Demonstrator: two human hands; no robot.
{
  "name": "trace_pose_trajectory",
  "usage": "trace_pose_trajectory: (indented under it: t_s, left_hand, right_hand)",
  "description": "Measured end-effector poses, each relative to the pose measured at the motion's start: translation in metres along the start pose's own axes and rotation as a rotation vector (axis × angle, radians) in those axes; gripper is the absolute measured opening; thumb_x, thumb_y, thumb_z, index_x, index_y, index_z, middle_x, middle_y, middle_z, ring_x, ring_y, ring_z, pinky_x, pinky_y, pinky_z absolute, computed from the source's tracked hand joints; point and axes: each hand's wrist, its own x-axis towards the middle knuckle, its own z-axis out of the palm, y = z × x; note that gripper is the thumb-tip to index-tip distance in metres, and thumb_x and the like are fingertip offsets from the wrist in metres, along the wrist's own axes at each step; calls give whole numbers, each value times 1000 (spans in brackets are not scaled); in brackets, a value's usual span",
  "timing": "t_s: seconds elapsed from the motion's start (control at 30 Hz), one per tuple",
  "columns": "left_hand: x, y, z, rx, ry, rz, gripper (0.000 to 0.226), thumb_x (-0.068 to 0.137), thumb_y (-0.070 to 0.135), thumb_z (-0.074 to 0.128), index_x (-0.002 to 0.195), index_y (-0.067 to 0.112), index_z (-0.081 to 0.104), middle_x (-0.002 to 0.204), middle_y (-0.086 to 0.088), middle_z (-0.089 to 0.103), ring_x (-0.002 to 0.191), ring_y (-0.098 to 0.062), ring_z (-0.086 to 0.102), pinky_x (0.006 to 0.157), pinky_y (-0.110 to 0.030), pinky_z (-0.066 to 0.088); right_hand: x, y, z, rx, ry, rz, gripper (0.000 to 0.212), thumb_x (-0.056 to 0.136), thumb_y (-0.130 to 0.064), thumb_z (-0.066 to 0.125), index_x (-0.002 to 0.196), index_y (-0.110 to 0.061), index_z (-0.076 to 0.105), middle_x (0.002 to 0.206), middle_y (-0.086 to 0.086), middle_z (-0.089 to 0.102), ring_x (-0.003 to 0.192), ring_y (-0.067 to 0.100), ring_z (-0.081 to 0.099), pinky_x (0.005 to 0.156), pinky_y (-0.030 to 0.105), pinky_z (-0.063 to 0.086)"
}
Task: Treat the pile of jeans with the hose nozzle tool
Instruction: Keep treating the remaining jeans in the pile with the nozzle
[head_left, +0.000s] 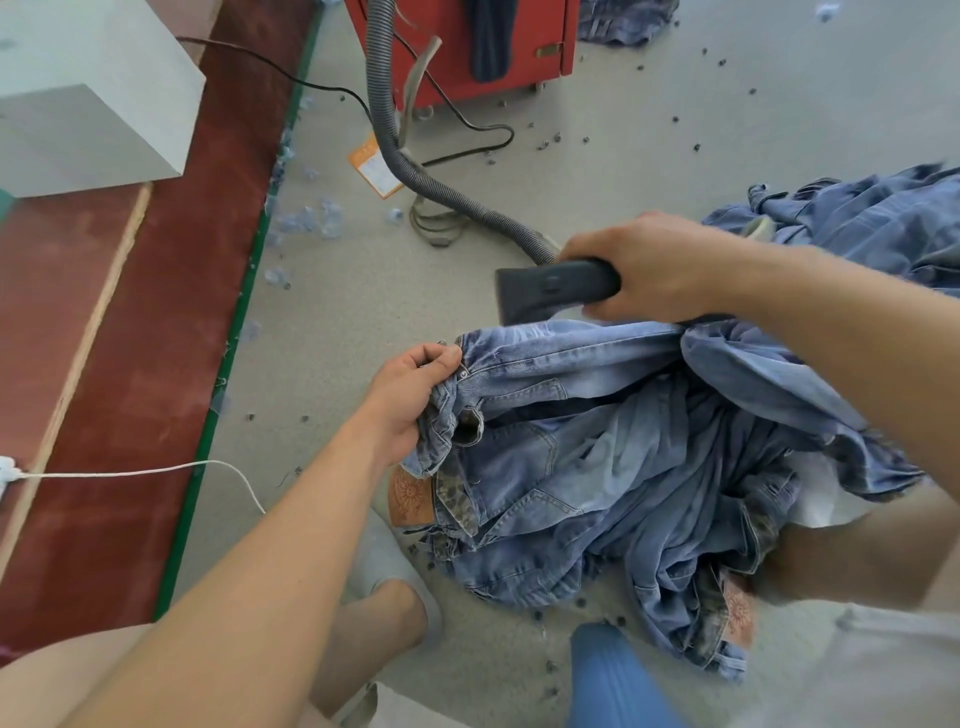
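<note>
Right hand (657, 265) wrapped round dark grey plastic hose nozzle (556, 288), apparently just above heaped faded blue denim jeans (623, 457). Left hand (415, 395) pinching near-left waistband taut. Risk: loose cloth drawn into mouth, should pinch slacken.

We cannot read any text in this view. The brown leather patch (410, 494) on the waistband of the jeans (597, 467) carries an embossed round sun-like design, but we cannot make out any letters or brand name on it. A second patch (737, 613) of the same kind, lower right in the pile, shows a similar pattern, also without readable words. The orange and white tag (375, 165) lying on the floor (675, 104) beside the grey hose (415, 171) has print on it, too small and blurred to read.
</note>
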Motion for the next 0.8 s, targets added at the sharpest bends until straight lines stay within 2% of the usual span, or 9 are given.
trace_pose_trajectory:
  t_s: [0.13, 0.3, 0.37, 0.43, 0.6, 0.73, 0.8]
  left_hand:
    - [0, 2, 3, -8, 19, 1, 9, 99, 15, 68, 90, 14, 66, 86, -8, 76, 74, -21, 74, 65, -34, 63]
    - [1, 3, 5, 5, 6, 9, 7, 99, 15, 67, 93, 13, 65, 88, -10, 75, 76, -22, 72, 71, -36, 64]
    - [1, 3, 7, 8, -1, 16, 9, 99, 14, 66, 90, 13, 64, 85, -9, 75, 73, -20, 72, 69, -34, 64]
    - [0, 4, 8, 11, -14, 22, 11, 100, 13, 65, 88, 14, 64, 83, -8, 74, 70, -19, 72, 66, -32, 63]
    - [-3, 6, 6, 20, -17, 11, 12, 99, 13, 67, 87, 15, 63, 84, -9, 73, 71, -21, 71, 68, -34, 64]
    - [-4, 7, 6, 12, 2, 2, 12, 98, 13, 68, 88, 15, 63, 83, -8, 73, 70, -20, 72, 66, -32, 63]
    - [-5, 8, 7, 8, 8, -2, 9, 98, 14, 68, 90, 14, 64, 85, -9, 74, 71, -20, 73, 66, -33, 63]
  right_hand:
    - [-11, 23, -3, -169, -85, 123, 31, 85, -25, 68, 110, -41, 61, 78, -14, 60, 74, 14, 58, 66, 40, 52]
    - [-11, 2, 19, -231, -157, 43, 35, 85, -30, 65, 113, -49, 57, 75, -18, 54, 67, 6, 52, 59, 35, 49]
    - [-10, -11, 30, -200, -123, -20, 35, 86, -34, 66, 118, -48, 58, 70, -20, 48, 63, 0, 44, 54, 30, 38]
    - [-9, -22, 35, -133, -61, -61, 35, 88, -40, 68, 120, -46, 59, 69, -22, 46, 62, -2, 43, 55, 30, 34]
    - [-6, -16, 12, 29, 41, -31, 36, 85, -33, 74, 117, -43, 60, 76, -24, 59, 69, -7, 53, 61, 30, 44]
    - [-14, 7, -6, 13, 89, 68, 33, 84, -31, 76, 114, -38, 64, 76, -21, 61, 71, -1, 55, 61, 29, 40]
    - [-18, 10, -7, -8, 48, 98, 32, 84, -30, 75, 113, -39, 64, 78, -18, 62, 72, 6, 57, 64, 33, 45]
